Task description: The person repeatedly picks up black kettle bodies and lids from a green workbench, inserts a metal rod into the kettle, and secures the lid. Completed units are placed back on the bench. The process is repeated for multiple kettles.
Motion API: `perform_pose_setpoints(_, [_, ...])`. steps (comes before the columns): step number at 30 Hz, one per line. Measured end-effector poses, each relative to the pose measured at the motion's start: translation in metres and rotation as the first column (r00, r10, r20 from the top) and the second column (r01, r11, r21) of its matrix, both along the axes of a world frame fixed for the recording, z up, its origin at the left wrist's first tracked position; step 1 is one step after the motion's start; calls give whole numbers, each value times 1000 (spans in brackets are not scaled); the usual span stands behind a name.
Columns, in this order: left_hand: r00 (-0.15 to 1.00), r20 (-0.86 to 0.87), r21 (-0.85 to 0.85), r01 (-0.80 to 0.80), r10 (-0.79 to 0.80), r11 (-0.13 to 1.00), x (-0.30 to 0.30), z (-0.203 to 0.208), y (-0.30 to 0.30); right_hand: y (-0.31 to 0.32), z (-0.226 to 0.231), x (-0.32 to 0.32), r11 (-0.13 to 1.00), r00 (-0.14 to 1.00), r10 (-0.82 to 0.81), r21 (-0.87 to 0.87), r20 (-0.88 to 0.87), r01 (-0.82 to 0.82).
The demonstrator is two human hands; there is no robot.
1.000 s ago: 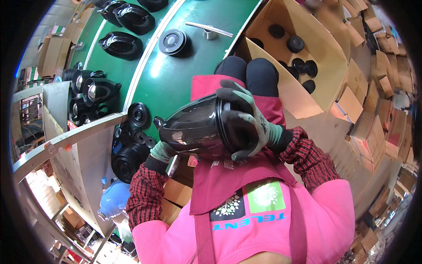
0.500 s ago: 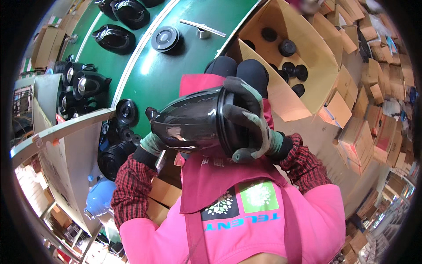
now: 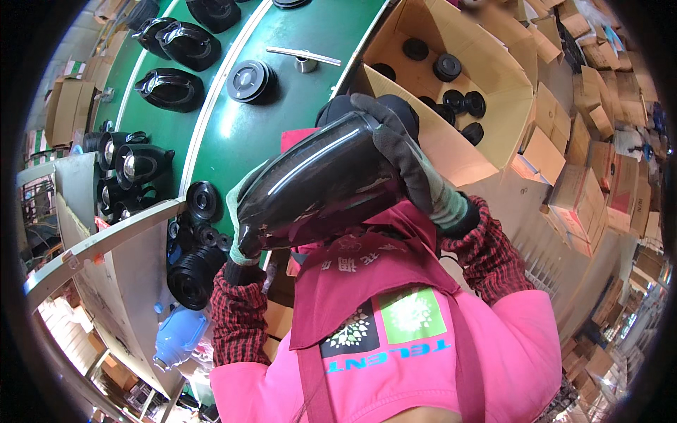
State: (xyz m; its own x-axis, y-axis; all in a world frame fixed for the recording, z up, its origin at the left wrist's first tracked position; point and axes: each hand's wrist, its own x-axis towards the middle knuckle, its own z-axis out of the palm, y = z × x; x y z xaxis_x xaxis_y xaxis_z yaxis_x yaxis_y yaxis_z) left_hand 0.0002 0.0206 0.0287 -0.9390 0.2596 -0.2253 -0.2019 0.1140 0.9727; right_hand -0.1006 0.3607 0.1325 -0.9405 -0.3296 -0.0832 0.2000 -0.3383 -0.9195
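Observation:
A glossy black thermos jug (image 3: 317,187) lies tilted across my lap, its spouted end toward the left and its broad end toward the upper right. My left hand (image 3: 248,204), in a grey-green glove, is closed round the spouted end; most of its fingers are hidden behind the jug. Dark-palmed and gloved too, my right hand (image 3: 409,151) wraps the broad end, fingers over the top edge. The jug's far side, with any handle, is out of sight.
On the green workbench (image 3: 211,151) stand a stack of black round lids (image 3: 250,81), a metal rod (image 3: 303,55) on a small metal cup and several black jugs (image 3: 169,89). An open cardboard box (image 3: 486,144) with black round parts is at right. A blue bottle (image 3: 180,337) hangs lower left.
The jug has rolled and tilted, its broad end rising and its spout dropping. My right hand has shifted from spread over the base to wrapped along its side. The view has shifted slightly.

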Motion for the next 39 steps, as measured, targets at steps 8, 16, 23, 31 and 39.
perform_pose_setpoints(8, [886,-96,-200,429,-454,881,-23,27,42,-6,43,11,932,638,205,346,-742,104])
perform_pose_setpoints(16, [705,-588,-574,-19,-396,819,-92,128,54,33,-89,12,999,984,36,10,177,-38])
perform_pose_setpoints(23, [968,-70,145,-230,242,962,-29,-3,33,13,-34,4,997,948,50,69,-315,-30])
perform_pose_setpoints(31, [960,190,204,-241,203,949,-40,18,39,16,-23,1,983,867,74,185,-493,21])
perform_pose_setpoints(39, [775,-396,-692,101,-492,715,-108,144,60,15,-65,-24,922,922,233,-372,309,-109])
